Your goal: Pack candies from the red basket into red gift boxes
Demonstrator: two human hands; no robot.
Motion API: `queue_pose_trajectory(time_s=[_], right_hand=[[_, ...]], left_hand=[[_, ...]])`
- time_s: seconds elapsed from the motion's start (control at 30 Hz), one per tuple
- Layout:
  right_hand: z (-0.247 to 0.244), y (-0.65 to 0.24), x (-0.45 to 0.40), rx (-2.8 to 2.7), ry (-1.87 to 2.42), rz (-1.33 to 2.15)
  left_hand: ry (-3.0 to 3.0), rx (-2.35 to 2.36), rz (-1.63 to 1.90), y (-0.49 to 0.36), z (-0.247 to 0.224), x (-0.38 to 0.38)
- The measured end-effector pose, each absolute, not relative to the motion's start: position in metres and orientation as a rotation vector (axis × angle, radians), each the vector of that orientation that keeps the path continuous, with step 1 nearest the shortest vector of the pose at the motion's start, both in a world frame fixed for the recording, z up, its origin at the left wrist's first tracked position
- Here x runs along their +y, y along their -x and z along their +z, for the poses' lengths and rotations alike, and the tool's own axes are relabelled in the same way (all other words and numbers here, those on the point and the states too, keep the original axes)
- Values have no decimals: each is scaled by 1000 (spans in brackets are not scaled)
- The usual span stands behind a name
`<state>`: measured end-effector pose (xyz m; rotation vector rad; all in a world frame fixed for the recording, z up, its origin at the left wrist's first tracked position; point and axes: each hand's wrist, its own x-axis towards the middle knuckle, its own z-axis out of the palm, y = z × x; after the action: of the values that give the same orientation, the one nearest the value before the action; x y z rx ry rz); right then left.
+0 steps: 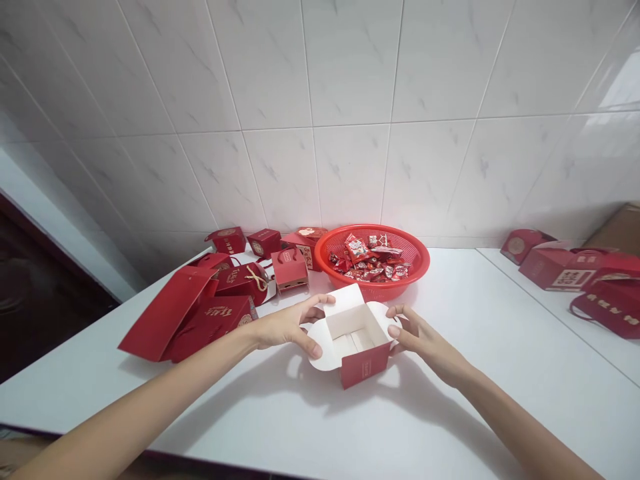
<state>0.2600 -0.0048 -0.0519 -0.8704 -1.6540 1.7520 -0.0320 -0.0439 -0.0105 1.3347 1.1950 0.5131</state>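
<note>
Twice clamps with fingers on flaps [327, 348] of the open box [367, 367], near side of the basket [400, 283], by left hand [287, 327] and right hand [426, 341], and could crease either flap by pulling unevenly.

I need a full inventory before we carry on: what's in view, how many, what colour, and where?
Open box: one, red outside, white inside, between the hands
Basket: one, red, behind the open box
Wrapped packets: many, mostly red, in the basket
Left-side boxes: several, overlapping, red, left of the basket
Right-side boxes: several, red, far right
Cardboard piece: one, brown, right edge
Tabletop: white, seam at right, underneath
Tiled wall: one, pale grey, behind
Left hand: one, bare, on the open box's left
Right hand: one, bare, on its right
</note>
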Motion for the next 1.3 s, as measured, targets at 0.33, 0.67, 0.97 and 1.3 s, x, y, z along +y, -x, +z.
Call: queue_pose_trajectory(time_s=[0.33, 0.67, 0.97, 1.3], right_hand=[[-70, -276, 8, -1899, 683, 1737], [-74, -272, 9, -1914, 673, 1694], [-72, -274, 27, -1930, 724, 1648], [-68, -287, 39, -2027, 716, 1419]], left_hand=[[-1283, 1115, 575, 33, -19, -45], [-1186, 1098, 664, 34, -32, -58], [-1344, 1177, 769, 22, -44, -47], [-1604, 1372, 795, 12, -45, -52]])
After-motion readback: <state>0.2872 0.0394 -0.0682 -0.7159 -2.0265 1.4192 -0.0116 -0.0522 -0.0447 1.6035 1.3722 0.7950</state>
